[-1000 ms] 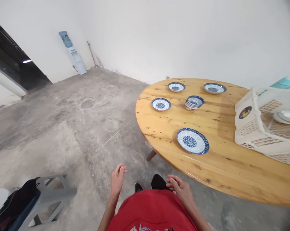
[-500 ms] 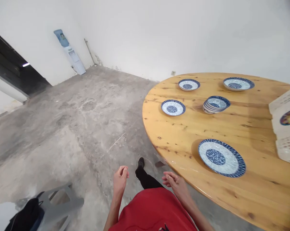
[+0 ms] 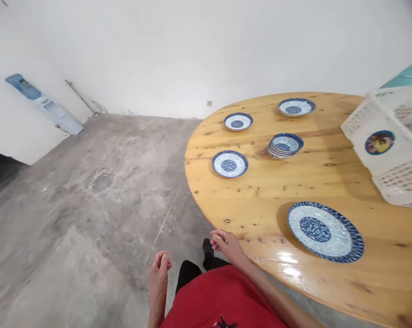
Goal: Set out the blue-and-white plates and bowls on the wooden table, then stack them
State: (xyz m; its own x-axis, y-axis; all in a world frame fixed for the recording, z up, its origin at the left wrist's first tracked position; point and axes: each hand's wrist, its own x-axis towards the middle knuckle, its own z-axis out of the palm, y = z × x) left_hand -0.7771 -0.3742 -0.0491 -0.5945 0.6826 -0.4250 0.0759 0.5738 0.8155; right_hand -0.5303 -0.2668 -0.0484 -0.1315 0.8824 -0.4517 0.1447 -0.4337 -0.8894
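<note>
My left hand (image 3: 158,269) hangs over the grey floor in front of my body, fingers loosely bent, with nothing in it. By the near edge of the wooden table (image 3: 260,196), my right hand (image 3: 226,246) is also loosely curled and holds nothing. Closest to it lies a large blue-and-white oval plate (image 3: 324,231). Farther back are a round plate (image 3: 229,164), a small dish (image 3: 238,121) and another dish (image 3: 296,107), all in a like pattern. Among them stands a stack of several matching bowls (image 3: 285,146). Neither hand touches any dishware.
A white plastic basket (image 3: 380,159) with a round sticker stands at the table's right, with something turquoise (image 3: 406,76) behind its top. A water dispenser (image 3: 45,105) and a pole (image 3: 80,96) lean at far left by the wall. My shoe (image 3: 208,248) shows near the table edge.
The view has swung right and I am nearer the table. More of the basket shows; the grey stool and most of the doorway have left view. My right hand now overlaps the table edge.
</note>
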